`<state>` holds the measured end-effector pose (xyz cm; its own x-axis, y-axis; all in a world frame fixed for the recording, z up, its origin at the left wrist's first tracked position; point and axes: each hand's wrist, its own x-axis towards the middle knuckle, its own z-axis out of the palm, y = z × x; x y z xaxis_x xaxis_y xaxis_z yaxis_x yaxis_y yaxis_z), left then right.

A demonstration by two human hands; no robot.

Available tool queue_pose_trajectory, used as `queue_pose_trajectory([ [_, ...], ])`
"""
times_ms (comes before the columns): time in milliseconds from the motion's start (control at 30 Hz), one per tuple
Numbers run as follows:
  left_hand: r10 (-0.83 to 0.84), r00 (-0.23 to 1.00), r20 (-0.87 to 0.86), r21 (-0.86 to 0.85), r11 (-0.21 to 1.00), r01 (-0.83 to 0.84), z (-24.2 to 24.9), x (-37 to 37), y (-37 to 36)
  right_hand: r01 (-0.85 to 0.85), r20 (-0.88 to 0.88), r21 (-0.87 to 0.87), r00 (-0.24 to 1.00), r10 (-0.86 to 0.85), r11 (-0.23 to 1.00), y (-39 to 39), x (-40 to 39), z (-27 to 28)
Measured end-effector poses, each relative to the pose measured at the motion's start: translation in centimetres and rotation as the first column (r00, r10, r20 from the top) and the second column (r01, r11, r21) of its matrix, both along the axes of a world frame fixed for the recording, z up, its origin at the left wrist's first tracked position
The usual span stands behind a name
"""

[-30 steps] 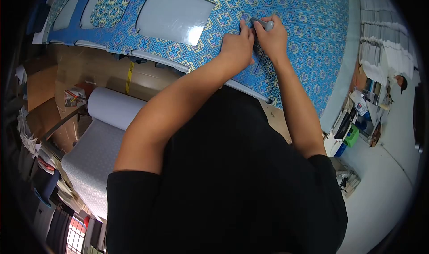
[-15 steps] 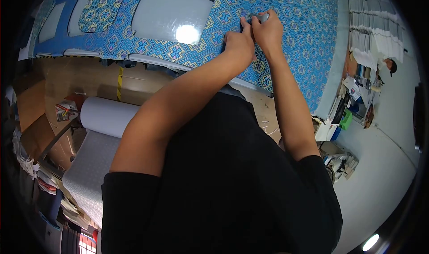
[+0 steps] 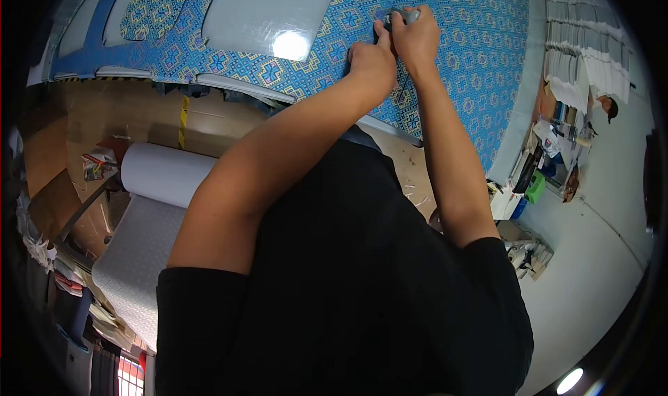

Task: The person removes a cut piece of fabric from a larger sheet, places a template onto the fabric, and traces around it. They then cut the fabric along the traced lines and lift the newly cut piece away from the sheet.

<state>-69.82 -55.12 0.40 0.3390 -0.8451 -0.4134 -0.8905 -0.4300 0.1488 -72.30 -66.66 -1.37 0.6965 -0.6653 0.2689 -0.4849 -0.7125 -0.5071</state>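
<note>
Blue patterned fabric [image 3: 463, 55] covers the work table at the top. My right hand [image 3: 416, 40] is wrapped round a small grey tool [image 3: 412, 16] whose front end touches the fabric. Close beside it on the left, my left hand [image 3: 372, 60] rests on the fabric, its fingers bent and one reaching toward the tool's front. Whether that hand pinches anything is hidden. A clear, rigid grey template [image 3: 268, 17] with a rounded corner lies on the fabric to the left of my hands, with a bright reflection on it.
Another pale template [image 3: 120, 21] and a patterned piece lie at the table's far left. Below the table edge are a white roll [image 3: 167, 173] and a quilted grey sheet [image 3: 136, 246]. Stacked white material [image 3: 581, 41] and a green container [image 3: 535, 187] are at right.
Both hands and the grey tool have shifted slightly upward in view. The whole view has also moved a little, with the templates now higher. My grip on the tool looks the same.
</note>
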Motion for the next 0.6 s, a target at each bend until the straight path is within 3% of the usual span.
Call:
queue_pose_trajectory([
  [133,0.124,0.989,0.076,-0.190,0.976,-0.108,-0.7,-1.4,0.6,-0.059,0.066,0.114,0.996,0.052,0.992,-1.7,-1.1,0.0],
  [200,0.169,0.943,0.287,-0.311,0.947,-0.075,-0.6,-2.7,1.1,-0.095,0.103,0.195,0.992,0.076,0.976,-3.0,-2.0,0.1],
  [267,0.228,0.922,0.312,-0.370,0.923,-0.103,-2.1,-4.4,0.3,-0.128,0.129,0.360,0.988,0.087,0.924,-4.3,-2.9,0.6],
  [333,0.300,0.895,0.332,-0.419,0.896,-0.145,-2.8,-6.4,-0.6,-0.224,0.131,0.380,0.973,0.187,0.898,-5.8,-3.3,1.0],
  [400,0.354,0.913,0.201,-0.398,0.881,-0.254,-2.2,-9.0,-0.8,-0.325,0.131,0.412,0.946,0.298,0.851,-6.6,-3.4,1.2],
  [467,0.416,0.881,0.226,-0.392,0.867,-0.308,-1.5,-11.1,-0.9,-0.523,0.045,0.374,0.835,0.548,0.766,-6.9,-3.3,1.7],
  [500,0.446,0.861,0.245,-0.403,0.855,-0.328,-1.2,-12.0,-0.9,-0.545,0.048,0.392,0.817,0.575,0.742,-6.7,-3.4,1.9],
  [567,0.512,0.812,0.281,-0.391,0.833,-0.391,-1.6,-13.5,-1.6,-0.722,0.024,0.434,0.608,0.794,0.539,-5.6,-3.3,2.5],
  [600,0.555,0.771,0.313,-0.398,0.813,-0.424,-1.8,-14.0,-1.9,-0.738,0.030,0.443,0.580,0.814,0.510,-5.1,-3.1,2.4],
])
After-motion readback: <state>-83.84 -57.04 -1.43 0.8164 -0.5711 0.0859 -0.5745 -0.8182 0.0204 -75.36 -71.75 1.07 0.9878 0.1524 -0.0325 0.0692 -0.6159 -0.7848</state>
